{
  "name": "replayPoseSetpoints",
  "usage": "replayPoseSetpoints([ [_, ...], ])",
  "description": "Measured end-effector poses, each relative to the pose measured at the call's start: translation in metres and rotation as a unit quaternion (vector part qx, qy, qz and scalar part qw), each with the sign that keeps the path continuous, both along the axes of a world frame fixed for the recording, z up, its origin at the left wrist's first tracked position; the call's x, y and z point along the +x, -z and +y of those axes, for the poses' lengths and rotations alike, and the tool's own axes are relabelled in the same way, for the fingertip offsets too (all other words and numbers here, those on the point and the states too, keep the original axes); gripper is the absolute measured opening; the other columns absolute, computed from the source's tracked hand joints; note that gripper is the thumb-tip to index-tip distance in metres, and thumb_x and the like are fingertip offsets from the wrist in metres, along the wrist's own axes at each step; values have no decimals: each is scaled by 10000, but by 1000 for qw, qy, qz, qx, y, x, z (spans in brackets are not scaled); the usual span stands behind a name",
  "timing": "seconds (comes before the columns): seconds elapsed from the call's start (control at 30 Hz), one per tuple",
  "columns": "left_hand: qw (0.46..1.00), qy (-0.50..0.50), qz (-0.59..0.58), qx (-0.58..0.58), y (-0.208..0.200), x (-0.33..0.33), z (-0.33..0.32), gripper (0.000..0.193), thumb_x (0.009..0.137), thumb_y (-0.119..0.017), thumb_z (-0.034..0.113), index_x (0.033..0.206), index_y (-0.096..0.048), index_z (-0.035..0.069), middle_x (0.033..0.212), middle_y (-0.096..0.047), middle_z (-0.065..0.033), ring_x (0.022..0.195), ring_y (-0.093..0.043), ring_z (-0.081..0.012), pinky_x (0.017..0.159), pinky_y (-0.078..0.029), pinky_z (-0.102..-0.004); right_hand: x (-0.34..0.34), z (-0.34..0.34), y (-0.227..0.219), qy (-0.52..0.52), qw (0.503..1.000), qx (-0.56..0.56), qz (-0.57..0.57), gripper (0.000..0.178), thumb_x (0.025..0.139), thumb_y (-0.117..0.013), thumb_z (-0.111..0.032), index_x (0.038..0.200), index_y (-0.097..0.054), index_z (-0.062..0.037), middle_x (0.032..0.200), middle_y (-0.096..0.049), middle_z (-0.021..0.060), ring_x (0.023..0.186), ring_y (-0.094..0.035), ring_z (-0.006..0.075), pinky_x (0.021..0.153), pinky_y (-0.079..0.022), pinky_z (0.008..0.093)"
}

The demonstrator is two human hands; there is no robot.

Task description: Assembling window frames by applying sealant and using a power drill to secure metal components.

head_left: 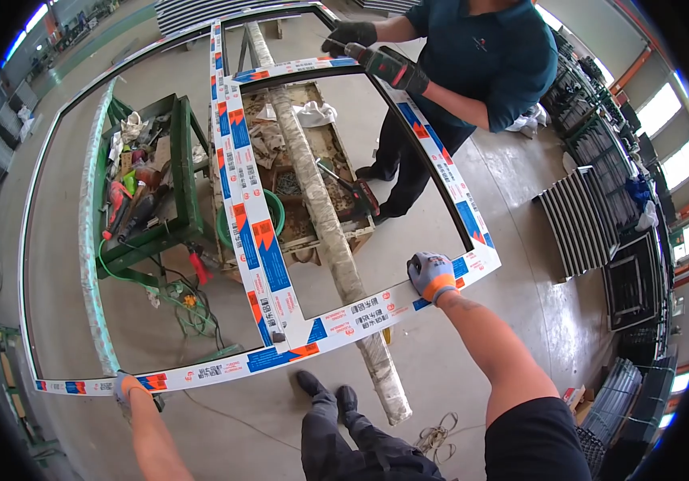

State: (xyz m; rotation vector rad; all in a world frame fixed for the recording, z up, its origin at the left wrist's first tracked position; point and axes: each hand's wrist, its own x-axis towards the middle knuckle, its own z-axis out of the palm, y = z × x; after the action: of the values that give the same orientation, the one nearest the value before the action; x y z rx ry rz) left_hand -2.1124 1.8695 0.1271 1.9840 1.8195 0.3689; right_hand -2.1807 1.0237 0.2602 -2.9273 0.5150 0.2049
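A large window frame (360,318), wrapped in white, blue and orange printed film, lies flat across padded supports. My left hand (126,388), in a grey and orange glove, is closed round its near rail toward the left corner; some of its fingers are hidden. On the same rail, by the right corner, my gloved right hand (431,275) is closed with the knuckles up. Across the frame a co-worker in dark gloves holds a power drill (384,67) over the far right part.
One padded bar (320,208) runs under the frame's middle, another (92,232) under its left. A green tool cart (180,176) stands between them. A second drill (356,196) rests on a low cluttered bench. Cables (188,313) trail on the floor; stacked profiles (577,224) stand right.
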Motion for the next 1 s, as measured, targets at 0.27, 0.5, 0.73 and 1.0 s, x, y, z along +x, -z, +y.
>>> replayPoseSetpoints([
  [0.27,986,133,95,-19,68,-2,112,502,990,-433,426,1293,-589,58,1247,-642,-79,1080,-633,-188,848,-525,-330,5,9,0,-3,999,29,-38,198,881,-598,-259,882,-677,-78,905,-699,142,881,-657,335,846,-495,413],
  [0.5,898,225,361,114,83,9,117,419,1036,-330,322,1331,-565,140,1314,-598,-16,1172,-577,-143,912,-484,-300,5,6,-6,2,1000,17,-21,216,891,-593,-280,882,-681,-83,905,-703,139,895,-658,321,861,-487,413],
  [0.73,990,37,132,-14,-65,7,-87,474,985,-442,438,1214,-644,74,1192,-679,-86,1045,-665,-234,831,-533,-366,-9,-6,4,10,999,-11,-31,206,877,-611,-296,852,-691,-107,891,-706,120,879,-658,325,856,-483,423],
  [1.0,998,43,44,-6,-42,-6,-20,539,934,-508,498,1152,-669,32,1138,-694,-148,954,-700,-287,757,-552,-416,0,4,8,-9,999,16,-44,182,866,-624,-289,853,-682,-117,909,-703,122,885,-655,326,857,-483,421],
])
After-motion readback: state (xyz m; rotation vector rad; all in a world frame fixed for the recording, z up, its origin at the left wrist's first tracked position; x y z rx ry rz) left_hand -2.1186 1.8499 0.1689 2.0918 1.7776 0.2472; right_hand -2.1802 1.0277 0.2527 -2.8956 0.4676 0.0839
